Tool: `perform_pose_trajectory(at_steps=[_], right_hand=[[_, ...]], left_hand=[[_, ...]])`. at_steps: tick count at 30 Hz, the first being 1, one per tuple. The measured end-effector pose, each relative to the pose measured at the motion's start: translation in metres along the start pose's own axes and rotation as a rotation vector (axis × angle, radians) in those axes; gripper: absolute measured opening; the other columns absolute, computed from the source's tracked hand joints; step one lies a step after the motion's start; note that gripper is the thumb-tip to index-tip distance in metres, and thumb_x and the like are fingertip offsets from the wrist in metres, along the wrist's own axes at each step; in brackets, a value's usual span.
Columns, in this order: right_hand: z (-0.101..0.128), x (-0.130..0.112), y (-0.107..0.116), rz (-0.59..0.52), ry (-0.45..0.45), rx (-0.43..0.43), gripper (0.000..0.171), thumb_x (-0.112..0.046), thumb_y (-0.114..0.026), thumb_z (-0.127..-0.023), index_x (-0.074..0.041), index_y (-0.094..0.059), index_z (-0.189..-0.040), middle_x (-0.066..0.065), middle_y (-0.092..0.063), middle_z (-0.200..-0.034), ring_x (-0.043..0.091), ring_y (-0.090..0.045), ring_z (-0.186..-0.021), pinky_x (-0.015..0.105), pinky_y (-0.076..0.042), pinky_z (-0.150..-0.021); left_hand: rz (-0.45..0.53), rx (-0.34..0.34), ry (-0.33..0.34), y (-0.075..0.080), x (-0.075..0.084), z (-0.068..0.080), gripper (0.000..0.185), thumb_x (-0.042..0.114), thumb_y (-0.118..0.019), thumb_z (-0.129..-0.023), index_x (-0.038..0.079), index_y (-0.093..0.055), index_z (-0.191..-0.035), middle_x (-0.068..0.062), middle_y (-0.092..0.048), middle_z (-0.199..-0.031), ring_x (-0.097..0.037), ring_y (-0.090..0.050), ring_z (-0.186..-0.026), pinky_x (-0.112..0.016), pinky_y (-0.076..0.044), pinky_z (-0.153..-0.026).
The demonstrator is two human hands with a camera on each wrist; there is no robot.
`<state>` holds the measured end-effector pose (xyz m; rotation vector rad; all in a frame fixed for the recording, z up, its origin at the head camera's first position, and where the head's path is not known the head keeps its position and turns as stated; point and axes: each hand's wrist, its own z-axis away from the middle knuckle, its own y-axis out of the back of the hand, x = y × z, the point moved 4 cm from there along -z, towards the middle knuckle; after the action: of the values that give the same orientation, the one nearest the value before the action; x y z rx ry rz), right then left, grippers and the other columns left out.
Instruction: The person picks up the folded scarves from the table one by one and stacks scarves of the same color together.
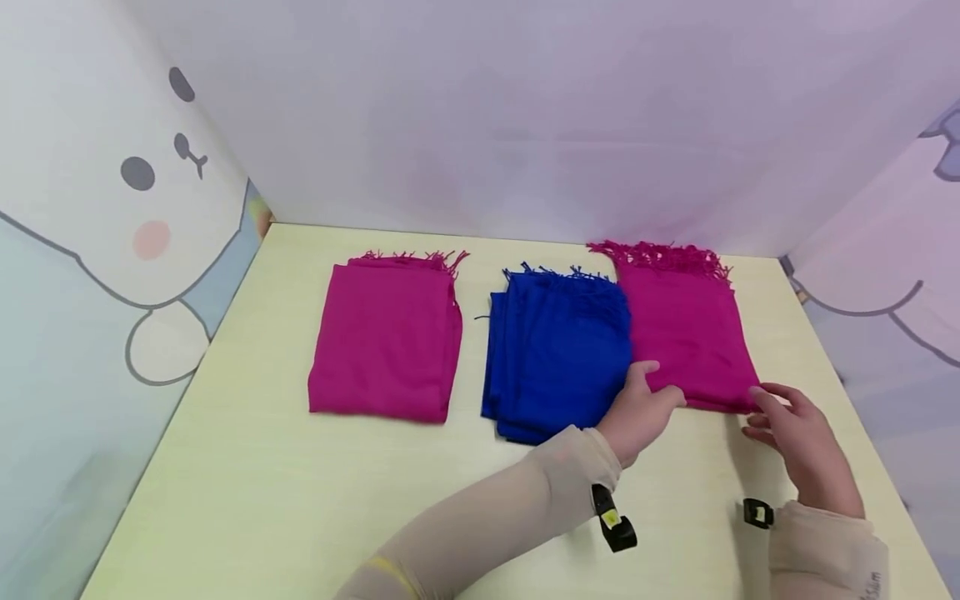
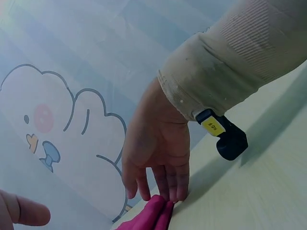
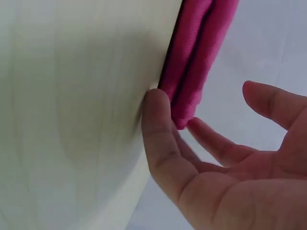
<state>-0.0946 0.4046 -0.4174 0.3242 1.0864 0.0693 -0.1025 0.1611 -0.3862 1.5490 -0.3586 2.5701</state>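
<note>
Pale yellow table [image 1: 262, 500] under cartoon walls. Right of centre, magenta scarf [image 1: 686, 333], long axis bottom to top, fringe toward upper frame. Left hand [image 1: 637, 412], right hand [image 1: 798, 433] relaxed, fingertips touching its near corners.

Three folded scarves lie in a row on the table [image 1: 247, 492]: left scarf [image 1: 386, 342] apart, middle scarf [image 1: 555, 354] touching the right scarf [image 1: 690, 333]. Left hand [image 1: 637, 412] rests at the right scarf's near-left corner, right hand [image 1: 798, 433] at its near-right corner. Fringes face the back wall [image 1: 525, 108].
</note>
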Motion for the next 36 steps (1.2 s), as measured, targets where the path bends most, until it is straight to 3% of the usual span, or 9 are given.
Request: perform_pose_trajectory(at_steps=[2,6,14,18,20,25,27,32,36], right_hand=[[-0.005,0.002,0.002,-0.072,0.001,-0.028,0.057,-0.034,-0.061,-0.099,-0.008,-0.034,-0.143,-0.006,-0.060,-0.088,0.009,-0.066,-0.074,0.024,-0.058,-0.069],[-0.014,-0.001,0.007,0.012,0.017,-0.042,0.084,-0.036,-0.058,-0.101,0.004,-0.008,-0.156,-0.008,-0.055,-0.092,0.008,-0.064,-0.073,0.021,-0.057,-0.070],[-0.030,-0.014,0.003,0.365,-0.015,-0.126,0.085,-0.051,-0.043,-0.103,0.012,-0.013,-0.152,-0.005,-0.052,-0.098,0.008,-0.060,-0.077,0.025,-0.054,-0.071],[-0.033,-0.015,0.000,0.411,-0.032,-0.167,0.091,-0.054,-0.043,-0.102,0.015,-0.008,-0.152,-0.004,-0.055,-0.097,0.010,-0.061,-0.077,0.025,-0.055,-0.073],[-0.032,-0.016,-0.001,0.300,-0.034,-0.181,0.088,-0.049,-0.048,-0.102,0.012,-0.008,-0.153,-0.008,-0.060,-0.094,0.009,-0.065,-0.079,0.025,-0.057,-0.074],[-0.031,-0.013,-0.004,-0.351,0.028,-0.276,0.043,-0.015,-0.052,-0.104,-0.015,-0.029,-0.141,-0.005,-0.067,-0.098,0.012,-0.069,-0.087,0.029,-0.059,-0.078],[-0.032,-0.012,-0.006,-0.540,0.069,-0.332,0.041,-0.003,-0.048,-0.104,-0.022,-0.030,-0.135,0.001,-0.068,-0.101,0.015,-0.070,-0.087,0.031,-0.059,-0.079],[-0.033,-0.009,-0.011,-0.611,0.130,-0.369,0.061,0.005,-0.044,-0.103,-0.035,-0.020,-0.143,0.006,-0.070,-0.091,0.017,-0.070,-0.079,0.030,-0.059,-0.075],[-0.027,-0.007,-0.008,-0.564,0.160,-0.357,0.050,0.004,-0.044,-0.103,-0.023,-0.043,-0.145,-0.001,-0.064,-0.107,0.013,-0.069,-0.087,0.027,-0.058,-0.077]], left_hand=[[0.014,0.043,0.018,-0.003,-0.001,-0.004,0.051,0.021,-0.063,-0.085,0.024,-0.047,-0.133,0.002,-0.054,-0.131,-0.013,-0.053,-0.110,-0.038,-0.044,-0.097],[0.035,0.065,0.034,-0.009,-0.002,-0.014,0.048,0.019,-0.063,-0.085,0.022,-0.049,-0.131,0.002,-0.055,-0.129,-0.015,-0.054,-0.111,-0.039,-0.045,-0.097],[0.014,0.090,0.030,-0.006,-0.002,-0.035,0.035,0.014,-0.061,-0.087,0.018,-0.060,-0.121,0.008,-0.059,-0.110,-0.013,-0.054,-0.095,-0.035,-0.048,-0.086],[-0.010,0.084,0.043,-0.006,0.000,-0.038,0.040,0.014,-0.062,-0.086,0.015,-0.061,-0.126,0.009,-0.061,-0.114,-0.012,-0.055,-0.094,-0.034,-0.050,-0.086],[-0.009,0.077,0.042,-0.006,0.001,-0.040,0.044,0.013,-0.062,-0.086,0.014,-0.061,-0.130,0.009,-0.062,-0.118,-0.012,-0.056,-0.096,-0.034,-0.050,-0.088],[0.070,0.067,0.048,-0.006,0.003,-0.043,0.044,0.010,-0.062,-0.087,0.012,-0.061,-0.131,0.008,-0.062,-0.118,-0.014,-0.057,-0.100,-0.036,-0.051,-0.093],[0.122,0.053,0.056,-0.006,0.002,-0.045,0.042,0.009,-0.063,-0.088,0.012,-0.060,-0.130,0.006,-0.061,-0.113,-0.018,-0.058,-0.098,-0.039,-0.052,-0.093],[0.123,0.036,0.059,-0.005,-0.004,-0.049,0.040,0.006,-0.062,-0.088,0.010,-0.061,-0.128,0.003,-0.062,-0.111,-0.017,-0.058,-0.096,-0.037,-0.052,-0.091],[0.090,0.022,0.029,-0.005,-0.007,-0.047,0.043,0.003,-0.059,-0.087,0.009,-0.063,-0.130,0.002,-0.064,-0.113,-0.015,-0.057,-0.090,-0.032,-0.051,-0.085]])
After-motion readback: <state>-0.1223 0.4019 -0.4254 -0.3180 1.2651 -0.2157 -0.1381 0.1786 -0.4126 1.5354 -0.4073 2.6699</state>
